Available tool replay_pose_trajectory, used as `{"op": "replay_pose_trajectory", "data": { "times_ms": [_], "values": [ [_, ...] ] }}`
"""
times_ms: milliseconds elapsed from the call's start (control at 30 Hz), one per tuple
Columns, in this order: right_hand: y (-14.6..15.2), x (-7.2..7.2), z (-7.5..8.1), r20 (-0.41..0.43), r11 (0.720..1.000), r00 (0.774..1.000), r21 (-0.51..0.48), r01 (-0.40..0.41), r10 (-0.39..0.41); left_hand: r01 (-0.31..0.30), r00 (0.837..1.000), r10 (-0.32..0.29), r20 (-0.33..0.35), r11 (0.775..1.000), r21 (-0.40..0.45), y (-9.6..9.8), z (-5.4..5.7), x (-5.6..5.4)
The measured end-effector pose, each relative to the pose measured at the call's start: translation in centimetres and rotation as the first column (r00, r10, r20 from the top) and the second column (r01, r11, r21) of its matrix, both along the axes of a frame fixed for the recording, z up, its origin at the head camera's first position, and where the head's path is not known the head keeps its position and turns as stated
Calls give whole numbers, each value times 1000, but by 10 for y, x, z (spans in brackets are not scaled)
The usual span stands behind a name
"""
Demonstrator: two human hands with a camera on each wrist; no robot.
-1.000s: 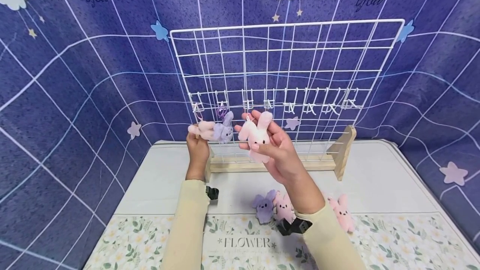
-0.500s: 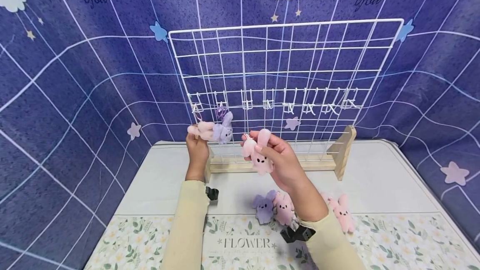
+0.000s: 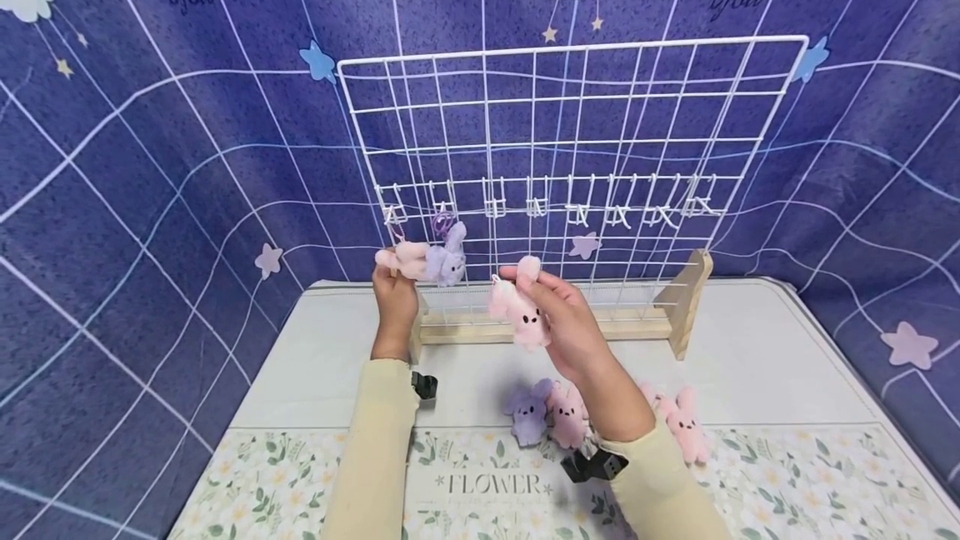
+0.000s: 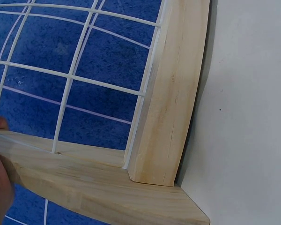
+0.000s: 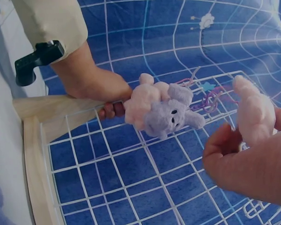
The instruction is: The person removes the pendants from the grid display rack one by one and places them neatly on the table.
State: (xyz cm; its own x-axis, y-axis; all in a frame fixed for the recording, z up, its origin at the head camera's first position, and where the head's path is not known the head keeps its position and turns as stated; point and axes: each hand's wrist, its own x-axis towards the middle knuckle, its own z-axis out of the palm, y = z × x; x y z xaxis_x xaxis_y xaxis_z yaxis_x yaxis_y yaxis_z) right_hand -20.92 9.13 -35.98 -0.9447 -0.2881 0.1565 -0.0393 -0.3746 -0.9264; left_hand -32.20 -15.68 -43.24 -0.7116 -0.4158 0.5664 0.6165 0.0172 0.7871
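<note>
My right hand (image 3: 573, 315) pinches a pink bunny plush keychain (image 3: 525, 319) by its upper part, in front of the white wire grid rack (image 3: 540, 55). In the right wrist view, the same pink bunny (image 5: 255, 115) shows its back. My left hand (image 3: 395, 307) grips the wooden stand (image 5: 61, 110) of the rack at its left end; its curled fingertips (image 5: 111, 110) show past the wood. Beside that hand a light pink plush (image 3: 408, 259) and a lilac bunny plush (image 3: 448, 263) hang by rings and cords from the two leftmost hooks.
Several white hooks (image 3: 577, 215) line the grid. On the table (image 3: 465, 373) lie a purple bunny (image 3: 528, 413), a pink bunny (image 3: 568, 415) and, farther right, another pink bunny (image 3: 686, 423). A blue patterned cloth (image 3: 187, 273) surrounds the table.
My right hand has lowered the pink bunny from near the hooks and shifted it slightly right, its fingers now near the bunny's ear. The left hand stays in place.
</note>
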Motion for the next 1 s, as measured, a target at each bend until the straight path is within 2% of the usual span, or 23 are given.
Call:
{"op": "replay_pose_trajectory", "data": {
  "times_ms": [100,200,567,800,1000],
  "values": [
    [-1,-1,-1,30,1000,999,15,24,-24,8,1000,-8,-6,1000,26,0,-1,0],
    [-1,-3,-1,19,998,998,37,52,-52,23,1000,-22,-18,999,42,-1,-1,-2],
    [3,-10,-8,-137,977,988,194,91,-64,34,999,-34,-9,999,29,-1,0,-1],
    [8,-13,-13,-163,967,984,234,102,-64,-3,1000,3,-5,1000,-6,0,1,-4],
    [10,-16,-16,-168,949,984,299,102,-53,-13,1000,13,1,1000,0,1,1,-4]
  ]
}}
